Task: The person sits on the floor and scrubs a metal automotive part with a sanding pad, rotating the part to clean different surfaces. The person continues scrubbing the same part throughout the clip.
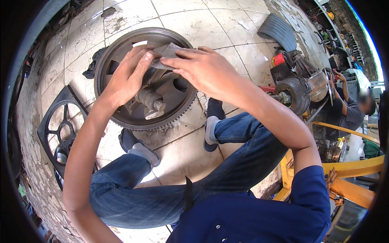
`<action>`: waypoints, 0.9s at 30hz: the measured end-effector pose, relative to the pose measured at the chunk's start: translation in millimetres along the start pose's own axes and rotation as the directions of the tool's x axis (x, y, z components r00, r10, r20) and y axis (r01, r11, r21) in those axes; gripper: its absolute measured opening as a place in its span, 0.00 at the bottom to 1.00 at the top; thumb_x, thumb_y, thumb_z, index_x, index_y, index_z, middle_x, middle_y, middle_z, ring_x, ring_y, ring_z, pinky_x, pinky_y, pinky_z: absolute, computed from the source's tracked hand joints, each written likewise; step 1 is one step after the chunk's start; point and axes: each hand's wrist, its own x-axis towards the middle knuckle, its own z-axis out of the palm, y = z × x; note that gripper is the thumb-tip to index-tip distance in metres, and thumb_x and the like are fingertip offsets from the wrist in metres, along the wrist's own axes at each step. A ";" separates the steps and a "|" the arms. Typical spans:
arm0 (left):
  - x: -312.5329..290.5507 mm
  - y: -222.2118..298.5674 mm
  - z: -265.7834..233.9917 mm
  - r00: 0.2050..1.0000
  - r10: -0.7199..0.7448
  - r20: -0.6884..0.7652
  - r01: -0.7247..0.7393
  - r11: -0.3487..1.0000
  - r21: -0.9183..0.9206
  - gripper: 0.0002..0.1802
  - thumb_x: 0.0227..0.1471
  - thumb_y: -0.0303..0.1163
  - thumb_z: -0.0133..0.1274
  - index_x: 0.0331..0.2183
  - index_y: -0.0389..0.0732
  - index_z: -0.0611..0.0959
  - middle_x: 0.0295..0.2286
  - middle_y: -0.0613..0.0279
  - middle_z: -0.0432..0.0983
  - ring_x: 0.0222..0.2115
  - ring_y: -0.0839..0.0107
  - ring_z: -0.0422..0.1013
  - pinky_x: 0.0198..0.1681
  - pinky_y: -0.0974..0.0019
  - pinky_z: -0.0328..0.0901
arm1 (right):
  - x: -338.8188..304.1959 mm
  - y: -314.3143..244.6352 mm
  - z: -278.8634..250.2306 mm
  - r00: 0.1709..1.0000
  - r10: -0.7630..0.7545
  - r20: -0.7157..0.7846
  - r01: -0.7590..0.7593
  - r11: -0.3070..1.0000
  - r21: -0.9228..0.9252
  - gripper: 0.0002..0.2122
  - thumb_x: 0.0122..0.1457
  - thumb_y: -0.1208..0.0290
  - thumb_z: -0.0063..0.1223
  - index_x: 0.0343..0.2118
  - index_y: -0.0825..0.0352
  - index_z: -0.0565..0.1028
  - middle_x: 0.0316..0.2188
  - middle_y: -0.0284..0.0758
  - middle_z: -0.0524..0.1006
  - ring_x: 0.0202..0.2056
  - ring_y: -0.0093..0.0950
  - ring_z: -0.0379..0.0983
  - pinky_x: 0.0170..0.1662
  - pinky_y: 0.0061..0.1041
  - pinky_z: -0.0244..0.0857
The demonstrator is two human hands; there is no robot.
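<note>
A large dark flywheel [107,97] with a toothed rim lies on the tiles in front of me, a stepped metal shaft [150,99] standing at its centre. Over its far half, a creased grey sheet [169,52], rough like sandpaper, is held between my two hands. My left hand [129,75] grips its left edge, thumb on top. From the right, my right hand [204,68] pinches the sheet between fingers and thumb. The sheet hides part of the wheel beneath; whether it touches the metal I cannot tell.
A black fan-like frame [63,125] lies left of the wheel, a black cloth [95,65] beside its rim. A ribbed grey curved piece [278,31] and a metal machine assembly [293,91] are to the right. Yellow metal bars [352,168] stand near my right elbow; another person [351,109] works beyond.
</note>
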 end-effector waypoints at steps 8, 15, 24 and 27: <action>-0.9 3.4 -0.3 0.999 -0.037 0.021 0.037 0.999 -0.033 0.35 0.68 0.55 0.28 0.52 0.36 0.77 0.58 0.52 0.64 0.62 0.56 0.58 0.66 0.57 0.51 | -6.7 -11.8 3.8 0.990 -0.102 -0.101 0.094 0.992 -0.084 0.16 0.67 0.64 0.46 0.56 0.54 0.73 0.51 0.37 0.77 0.51 0.35 0.76 0.61 0.53 0.59; -0.6 0.2 1.5 0.999 -0.023 0.022 0.023 1.000 -0.011 0.35 0.68 0.55 0.28 0.52 0.36 0.77 0.57 0.52 0.64 0.61 0.57 0.58 0.66 0.56 0.51 | -0.1 -5.8 5.2 0.999 0.054 0.007 -0.053 0.993 -0.102 0.15 0.67 0.65 0.46 0.55 0.55 0.73 0.49 0.42 0.77 0.53 0.38 0.74 0.61 0.53 0.59; 0.2 -2.7 0.7 1.000 0.000 -0.006 0.001 0.997 0.071 0.35 0.68 0.55 0.28 0.51 0.36 0.78 0.57 0.51 0.65 0.61 0.55 0.59 0.65 0.55 0.52 | -3.3 -7.3 1.0 0.998 0.043 -0.035 -0.046 0.996 -0.072 0.15 0.68 0.65 0.45 0.55 0.57 0.74 0.47 0.39 0.79 0.48 0.35 0.78 0.61 0.56 0.58; 1.5 1.2 -2.6 1.000 0.012 -0.012 -0.012 0.999 0.052 0.35 0.68 0.55 0.29 0.51 0.36 0.78 0.57 0.51 0.65 0.61 0.55 0.59 0.65 0.56 0.52 | -3.9 -9.8 1.3 0.997 -0.025 -0.078 0.020 0.998 -0.067 0.15 0.67 0.65 0.45 0.55 0.56 0.74 0.47 0.40 0.79 0.47 0.37 0.78 0.60 0.56 0.59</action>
